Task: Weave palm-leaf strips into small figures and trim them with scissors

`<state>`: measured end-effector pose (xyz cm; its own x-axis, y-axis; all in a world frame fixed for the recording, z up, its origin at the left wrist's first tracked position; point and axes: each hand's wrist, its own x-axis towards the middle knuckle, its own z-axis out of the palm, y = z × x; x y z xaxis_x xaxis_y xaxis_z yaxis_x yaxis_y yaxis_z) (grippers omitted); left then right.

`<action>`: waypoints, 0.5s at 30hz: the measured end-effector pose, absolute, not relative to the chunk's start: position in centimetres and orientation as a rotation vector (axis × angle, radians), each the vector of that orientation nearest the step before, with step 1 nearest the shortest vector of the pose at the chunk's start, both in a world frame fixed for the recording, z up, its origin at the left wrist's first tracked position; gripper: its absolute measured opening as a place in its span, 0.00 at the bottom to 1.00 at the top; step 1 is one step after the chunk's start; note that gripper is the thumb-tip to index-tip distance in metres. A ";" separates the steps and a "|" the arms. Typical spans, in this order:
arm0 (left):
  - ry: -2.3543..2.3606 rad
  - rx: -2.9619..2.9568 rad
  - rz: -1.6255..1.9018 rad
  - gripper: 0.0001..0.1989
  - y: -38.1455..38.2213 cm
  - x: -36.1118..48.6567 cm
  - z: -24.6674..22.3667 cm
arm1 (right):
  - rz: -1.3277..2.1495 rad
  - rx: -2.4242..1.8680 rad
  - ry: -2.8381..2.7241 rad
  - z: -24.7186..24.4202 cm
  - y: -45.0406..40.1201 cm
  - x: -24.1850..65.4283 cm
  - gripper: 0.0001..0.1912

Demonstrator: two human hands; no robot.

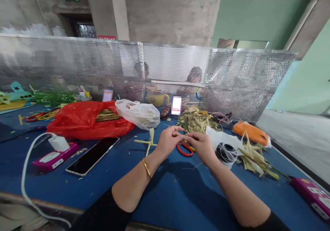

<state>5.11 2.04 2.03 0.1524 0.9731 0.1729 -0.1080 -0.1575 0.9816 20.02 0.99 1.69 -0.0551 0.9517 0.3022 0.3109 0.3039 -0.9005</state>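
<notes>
My left hand and my right hand meet at the fingertips above the blue table. Thumb and index finger of each are pinched together; whatever lies between them is too small to make out. Red-handled scissors lie just below and behind the fingertips, partly hidden. Left of my left hand is a pale-green cross-shaped piece of folded leaf strips. A spool of dark wire stands to the right of my right hand. Beyond the hands is a heap of dry leaf scraps.
A red plastic bag, a white plastic bag, a phone and a purple power strip lie left. Leaf strips, an orange packet and another power strip are right. People sit behind the perforated metal screen.
</notes>
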 end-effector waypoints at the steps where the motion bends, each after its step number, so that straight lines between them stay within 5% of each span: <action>1: 0.939 1.326 1.233 0.10 1.9 5.1 2.0 | 0.841 -1.181 -1.557 1.7 0.9 20.1 0.13; 15: 0.972 1.066 1.103 0.08 1.5 5.3 2.6 | 0.966 -1.132 -1.426 1.9 0.7 20.3 0.10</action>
